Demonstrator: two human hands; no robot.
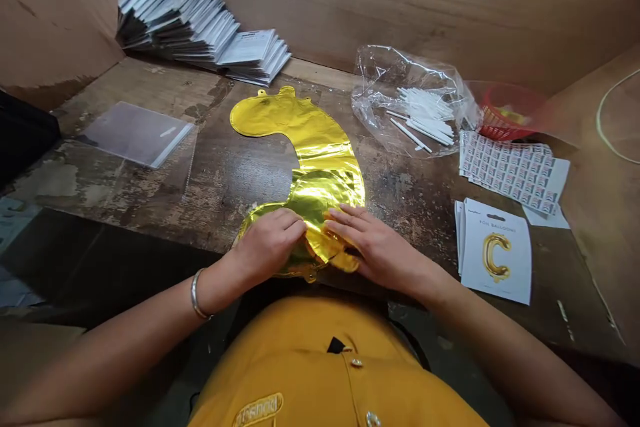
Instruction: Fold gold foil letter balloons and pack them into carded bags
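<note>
A flat gold foil balloon (327, 140), curved like a letter C, lies on the worn wooden table in front of me, its lower end near the table's front edge. My left hand (273, 240) is on that lower end, fingers curled together and pinching the foil. Across from it, my right hand (373, 240) rests on the foil's right side with its fingers stretched out flat. Between the two hands the foil is creased and partly folded over. The left fingertips are partly hidden.
Stacked white packs (200, 20) line the back left, with a clear plastic sleeve (143, 130) nearer. Back right are a clear bag (375, 107) of white straws (427, 113) and a red basket (505, 127). Sticker sheets (515, 170) and balloon cards (500, 280) sit at right.
</note>
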